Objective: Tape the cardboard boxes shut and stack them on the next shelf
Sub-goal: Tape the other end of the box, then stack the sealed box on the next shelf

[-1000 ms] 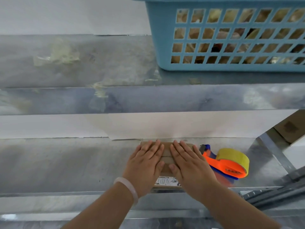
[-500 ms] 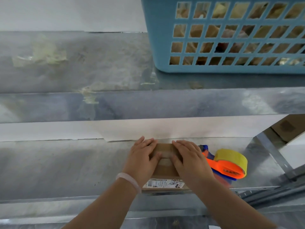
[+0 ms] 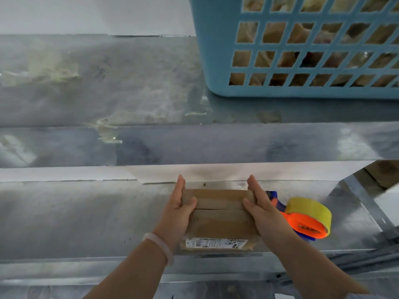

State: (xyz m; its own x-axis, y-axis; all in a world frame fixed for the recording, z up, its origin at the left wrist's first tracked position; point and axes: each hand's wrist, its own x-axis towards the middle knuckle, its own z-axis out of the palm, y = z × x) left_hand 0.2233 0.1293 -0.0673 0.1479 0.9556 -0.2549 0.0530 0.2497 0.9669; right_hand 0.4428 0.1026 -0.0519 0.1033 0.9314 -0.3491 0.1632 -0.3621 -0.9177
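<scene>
One cardboard box [image 3: 218,214], taped across the top, label on its near face, sat on the lower metal shelf [image 3: 75,216]. Left hand [image 3: 177,212] and right hand [image 3: 262,212] clamped its opposite sides. Tape dispenser [image 3: 306,219] just beside, right. Blue basket [image 3: 216,50] on the shelf above.

Just right of the brown cardboard box [image 3: 218,214] with its white printed label [image 3: 216,243]: an orange-and-blue tape dispenser [image 3: 302,225], yellow roll [image 3: 311,210]. Above it, a pale blue lattice basket [image 3: 302,46].
</scene>
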